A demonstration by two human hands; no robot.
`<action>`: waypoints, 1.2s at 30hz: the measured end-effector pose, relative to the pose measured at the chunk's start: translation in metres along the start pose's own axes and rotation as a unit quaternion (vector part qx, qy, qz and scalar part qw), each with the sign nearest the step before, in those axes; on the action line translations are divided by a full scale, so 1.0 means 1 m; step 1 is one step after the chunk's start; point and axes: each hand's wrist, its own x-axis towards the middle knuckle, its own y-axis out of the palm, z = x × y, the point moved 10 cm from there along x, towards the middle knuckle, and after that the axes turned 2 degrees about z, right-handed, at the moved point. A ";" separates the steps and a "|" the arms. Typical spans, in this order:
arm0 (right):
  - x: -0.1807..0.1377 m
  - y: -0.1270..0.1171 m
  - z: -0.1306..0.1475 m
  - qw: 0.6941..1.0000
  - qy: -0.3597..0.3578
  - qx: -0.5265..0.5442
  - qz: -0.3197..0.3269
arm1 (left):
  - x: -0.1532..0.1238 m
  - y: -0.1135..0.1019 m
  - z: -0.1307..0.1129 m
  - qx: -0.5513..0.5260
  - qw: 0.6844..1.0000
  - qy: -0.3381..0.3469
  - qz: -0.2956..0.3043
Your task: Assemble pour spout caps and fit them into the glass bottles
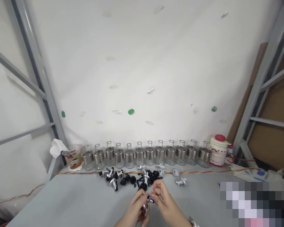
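Low in the head view, my left hand (137,206) is closed around a silver-and-black bottle spout (149,200), which its fingers partly cover. My right hand (161,198) pinches at the spout's black end from the other side; exactly what lies under those fingertips is hidden. Just beyond both hands lies a loose heap of black caps and silver spout parts (146,177). To its left is a cluster of silver-and-black spouts (113,182). A silver spout piece (181,181) rests on the grey table at the right.
Glass bottles with metal sleeves (139,154) stand in a row along the wall. A plastic cup (73,159) is at the left end, a white jar with a red lid (219,151) at the right. A twisted wire (85,172) crosses the table (68,198). A power strip (248,173) lies right.
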 end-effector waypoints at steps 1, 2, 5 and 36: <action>0.000 -0.001 0.001 1.000 0.001 0.000 0.001 | -0.001 0.000 -0.001 0.013 1.000 0.003 -0.006; 0.000 -0.001 0.003 1.000 0.000 -0.002 0.002 | -0.001 -0.001 -0.004 0.033 0.999 0.012 -0.015; 0.000 -0.003 0.004 1.000 -0.001 -0.006 0.007 | -0.005 -0.002 -0.014 0.104 0.993 0.048 -0.032; -0.004 0.002 0.001 1.000 0.009 -0.010 0.012 | -0.011 -0.004 -0.023 0.131 0.989 0.068 -0.023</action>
